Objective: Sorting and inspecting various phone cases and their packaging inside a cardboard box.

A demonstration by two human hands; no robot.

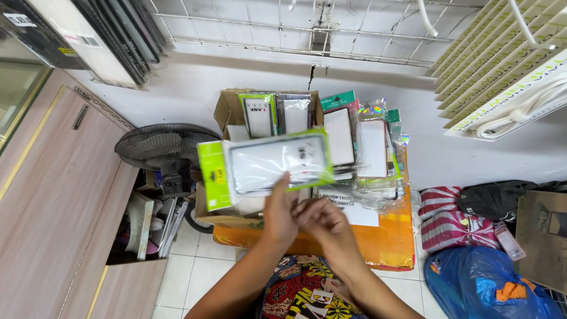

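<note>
Head camera looks down: the left hand (279, 215) pinches the bottom edge of a green-edged phone case packet (266, 164), holding it up. Touching it, the right hand (323, 221) is curled, its fingertips hidden, so its grip is unclear. Behind the packet, a cardboard box (227, 109) is partly covered.

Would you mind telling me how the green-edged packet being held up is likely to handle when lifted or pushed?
The green-edged packet looks thin and flat, so it is probably light. Its glossy clear wrapper suggests it may slip between fingers. The left hand holds it by the lower edge without visible sagging, so it seems fairly stiff, with the right hand close by.
</note>
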